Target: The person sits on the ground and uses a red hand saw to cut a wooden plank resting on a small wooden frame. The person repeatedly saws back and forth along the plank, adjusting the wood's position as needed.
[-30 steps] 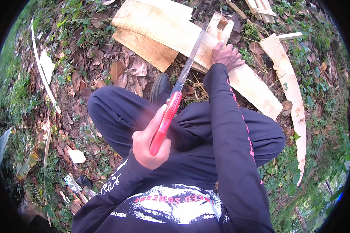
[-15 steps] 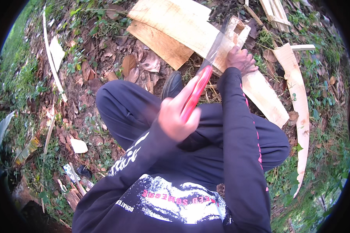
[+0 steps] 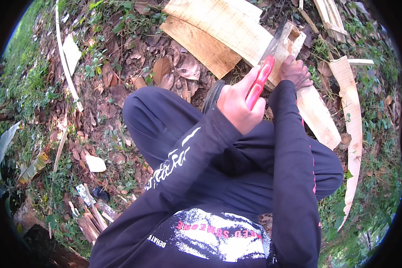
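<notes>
My left hand [image 3: 242,106] is closed around the red handle [image 3: 260,83] of a hand saw. The saw's grey blade [image 3: 277,38] runs away from me along the left side of a pale plank [image 3: 318,117], near its far end. I cannot make out whether its teeth are in the wood. A squarish notch [image 3: 294,35] shows in that far end. My right hand [image 3: 295,72] presses on the plank with its fingers bent over it, just nearer than the notch. The plank slants back toward my right knee.
Broad thin boards [image 3: 221,29] lie beyond my shoe [image 3: 213,96]. At the right is a long curved strip of wood [image 3: 350,120], with narrow slats [image 3: 330,20] farther off. Dry leaves [image 3: 161,69] and green plants cover the ground. Wood scraps [image 3: 91,221] lie at the lower left.
My left hand has pushed the saw away from me and to the right along the plank. My right hand keeps its place on the plank. The whole view has shifted slightly.
</notes>
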### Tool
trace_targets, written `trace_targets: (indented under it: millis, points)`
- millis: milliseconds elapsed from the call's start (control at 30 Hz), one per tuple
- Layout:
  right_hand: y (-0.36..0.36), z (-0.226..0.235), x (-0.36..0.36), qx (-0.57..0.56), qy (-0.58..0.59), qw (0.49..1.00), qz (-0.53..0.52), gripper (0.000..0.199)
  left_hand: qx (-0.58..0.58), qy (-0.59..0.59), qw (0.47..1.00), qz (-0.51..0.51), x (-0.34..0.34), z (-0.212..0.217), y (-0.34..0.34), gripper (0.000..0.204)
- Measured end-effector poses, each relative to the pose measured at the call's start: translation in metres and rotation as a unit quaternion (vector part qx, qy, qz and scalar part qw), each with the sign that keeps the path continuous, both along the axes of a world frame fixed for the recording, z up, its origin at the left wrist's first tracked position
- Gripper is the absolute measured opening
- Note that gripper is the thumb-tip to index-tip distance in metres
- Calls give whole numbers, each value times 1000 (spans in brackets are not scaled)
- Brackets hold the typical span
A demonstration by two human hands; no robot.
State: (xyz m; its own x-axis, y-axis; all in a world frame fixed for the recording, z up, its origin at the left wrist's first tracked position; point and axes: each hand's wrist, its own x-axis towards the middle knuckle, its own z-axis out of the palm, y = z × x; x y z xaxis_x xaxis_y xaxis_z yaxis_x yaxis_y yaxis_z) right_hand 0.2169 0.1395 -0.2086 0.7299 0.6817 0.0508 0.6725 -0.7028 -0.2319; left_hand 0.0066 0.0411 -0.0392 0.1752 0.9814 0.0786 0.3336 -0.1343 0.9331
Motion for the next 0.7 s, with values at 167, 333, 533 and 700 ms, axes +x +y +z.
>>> trace_targets:
  millis: [167, 333, 533, 700]
  points:
    - [0, 0, -5, 1, -16, 1000, -5, 55, -97, 22, 995, -15, -47, 66, -76, 73]
    - [-1, 1, -5, 19, -13, 1000, -3, 56, -22, 29, 999, -27, -1, 9, -4, 63]
    - [-2, 5, -2, 0, -4, 1000, -1, 55, -113, 52, 991, -42, -40, 64, -69, 70]
    - [-2, 5, -5, 37, -20, 999, -6, 52, -87, 48, 995, -11, -17, 43, -28, 63]
